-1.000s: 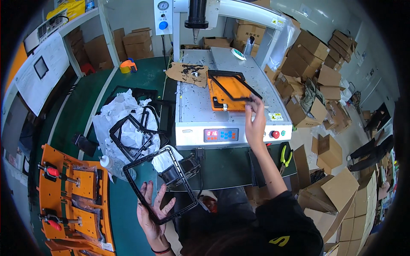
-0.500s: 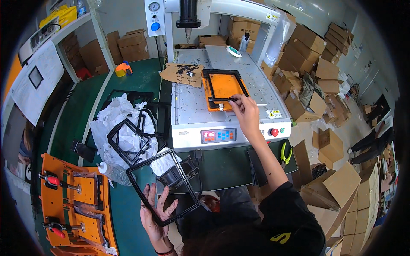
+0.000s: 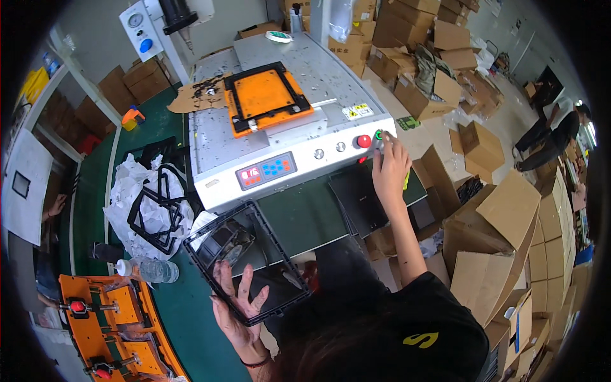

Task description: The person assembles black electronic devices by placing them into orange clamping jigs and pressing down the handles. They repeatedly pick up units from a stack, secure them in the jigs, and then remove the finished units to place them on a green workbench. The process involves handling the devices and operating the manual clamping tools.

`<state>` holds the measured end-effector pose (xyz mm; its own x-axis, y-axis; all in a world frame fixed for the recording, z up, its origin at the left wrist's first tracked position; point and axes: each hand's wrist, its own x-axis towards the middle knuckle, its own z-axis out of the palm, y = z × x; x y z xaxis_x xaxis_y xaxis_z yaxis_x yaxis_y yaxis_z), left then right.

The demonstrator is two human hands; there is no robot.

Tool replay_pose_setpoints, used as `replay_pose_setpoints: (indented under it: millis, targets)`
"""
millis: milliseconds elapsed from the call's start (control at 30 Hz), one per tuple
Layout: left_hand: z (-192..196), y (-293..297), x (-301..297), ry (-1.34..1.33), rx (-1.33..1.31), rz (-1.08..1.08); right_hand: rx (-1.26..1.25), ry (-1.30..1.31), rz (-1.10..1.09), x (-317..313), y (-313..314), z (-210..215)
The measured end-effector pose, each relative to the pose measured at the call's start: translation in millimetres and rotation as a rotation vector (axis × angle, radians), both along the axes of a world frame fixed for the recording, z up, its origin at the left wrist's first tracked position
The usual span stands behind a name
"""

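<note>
My left hand (image 3: 238,318) holds up a black rectangular frame (image 3: 281,248) at the lower middle, its fingers spread across the frame's opening. My right hand (image 3: 392,167) is at the right end of the machine's front panel, its fingertips at the green button (image 3: 379,135). Nothing is held in that hand. Beside the green button is a red knob (image 3: 363,141). On the machine's grey bed (image 3: 210,149) lies an orange fixture plate (image 3: 262,94), with another black frame (image 3: 254,71) set on it.
Several black frames (image 3: 137,213) lie on white wrapping at the left, near a clear bottle (image 3: 159,270). An orange clamp fixture (image 3: 121,305) stands at the lower left. Cardboard with black scraps (image 3: 194,95) is beside the orange plate. Open cartons (image 3: 490,254) crowd the right.
My right hand has left the frame on the orange plate and moved right to the green button. The view has turned to the right. My left hand still holds its frame.
</note>
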<state>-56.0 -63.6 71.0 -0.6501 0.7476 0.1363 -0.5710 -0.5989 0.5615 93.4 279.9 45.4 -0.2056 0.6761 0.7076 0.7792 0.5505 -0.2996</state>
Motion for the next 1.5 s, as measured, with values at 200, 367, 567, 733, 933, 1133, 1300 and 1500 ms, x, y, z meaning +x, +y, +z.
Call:
replay_pose_setpoints:
  millis: [200, 367, 567, 733, 933, 1133, 1300, 1500]
  targets:
    - [-7.3, 30.6, 29.9, 0.073, -0.031, -0.103, 0.064, -0.174, 0.04, 20.9, 0.2, -8.6]
    - [-22.4, 47.1, 49.0, -0.075, 0.051, -0.208, -0.088, 0.004, 0.297, 29.9, -13.8, 25.0]
    - [-41.7, 46.9, 73.4, -0.665, 0.291, -0.468, -1.554, 1.023, 1.84, -3.1, -95.9, -8.6]
    - [-46.5, 37.5, 88.0, -0.295, 0.019, -0.611, -1.808, 1.074, 2.122, -28.9, -130.8, -0.7]
    - [-60.5, 45.4, 112.0, -0.453, 0.354, -0.872, -1.959, 1.017, 2.303, -29.2, -162.6, -17.9]
    - [-50.4, 48.3, 95.7, -0.361, -0.031, -0.887, -0.453, 0.169, 0.806, 37.5, -122.9, -14.7]
    - [-85.3, 46.4, 88.3, -0.509, 0.49, -0.708, -0.383, -0.194, 0.226, 67.7, -121.7, -33.2]
    - [-78.5, 40.1, 77.4, -0.381, 0.322, -0.618, -0.501, -0.162, 0.228, 58.6, -118.9, -33.1]
